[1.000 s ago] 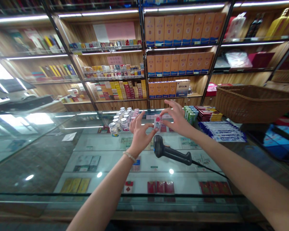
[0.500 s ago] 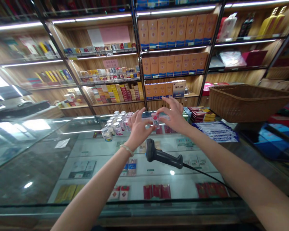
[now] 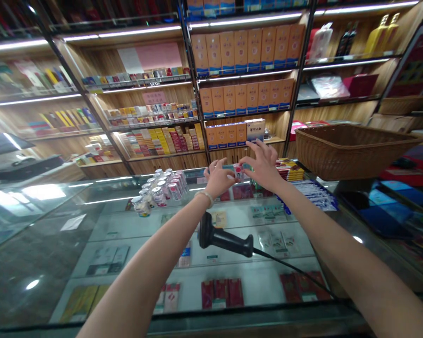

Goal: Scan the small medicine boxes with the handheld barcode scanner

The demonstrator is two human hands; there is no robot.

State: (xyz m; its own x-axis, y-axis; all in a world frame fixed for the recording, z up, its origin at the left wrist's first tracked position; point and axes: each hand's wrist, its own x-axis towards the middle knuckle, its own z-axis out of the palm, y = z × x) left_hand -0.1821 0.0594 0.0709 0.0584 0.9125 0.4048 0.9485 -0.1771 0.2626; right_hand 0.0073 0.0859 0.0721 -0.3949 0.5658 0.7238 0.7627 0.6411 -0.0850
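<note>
A small pink-and-white pack [image 3: 238, 172] is held above the far part of the glass counter, between the fingertips of both hands. My left hand [image 3: 219, 180], with a beaded bracelet at the wrist, pinches it from the left. From the right, the thumb and forefinger of my right hand [image 3: 263, 165] grip it, the other fingers raised. Left of my hands stand rows of small white-capped bottles [image 3: 159, 196] and similar pink packs [image 3: 175, 191]. A black barcode scanner [image 3: 225, 239] lies on the glass nearer to me, its cable running to the right.
A brown wicker basket [image 3: 352, 152] stands at the right, behind blue-and-white packets [image 3: 313, 195] and red-and-yellow packets [image 3: 291, 169]. Cigarette packs [image 3: 222, 293] show under the glass. Shelves with orange boxes [image 3: 248, 51] line the back. A white paper [image 3: 73, 222] lies at left.
My hands have moved right with the pink-and-white pack, farther from the rows of bottles. The camera view has turned slightly to the right.
</note>
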